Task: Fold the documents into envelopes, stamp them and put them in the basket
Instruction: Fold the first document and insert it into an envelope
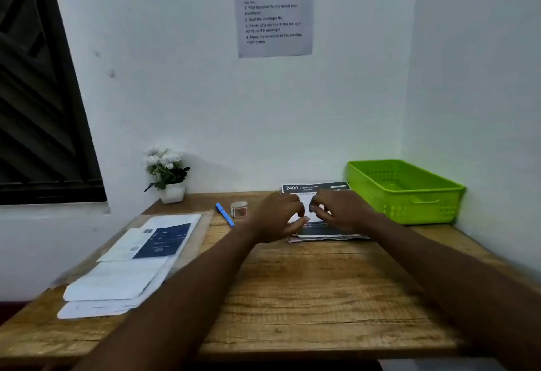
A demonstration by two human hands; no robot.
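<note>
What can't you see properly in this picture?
Head view:
- Black-and-white printed paper document: middle hidden by left hand and right hand; their grip is blurred.
- White notice sheet on the wall: top cut off by the frame edge.
- Small round stamp roll: design too small.

I'm seeing a rough, grainy wooden table (292, 297), matt paper documents (316, 188), and a smooth green plastic basket (409, 209).

2 hands: left hand (275, 216), right hand (345, 213). 1 green basket (421, 213), 1 blue pen (224, 214), 1 stamp roll (239, 209), 1 potted flower plant (167, 172), 1 wall notice (273, 9), 1 document stack (316, 188), 1 paper pile (117, 280) lower left.
</note>
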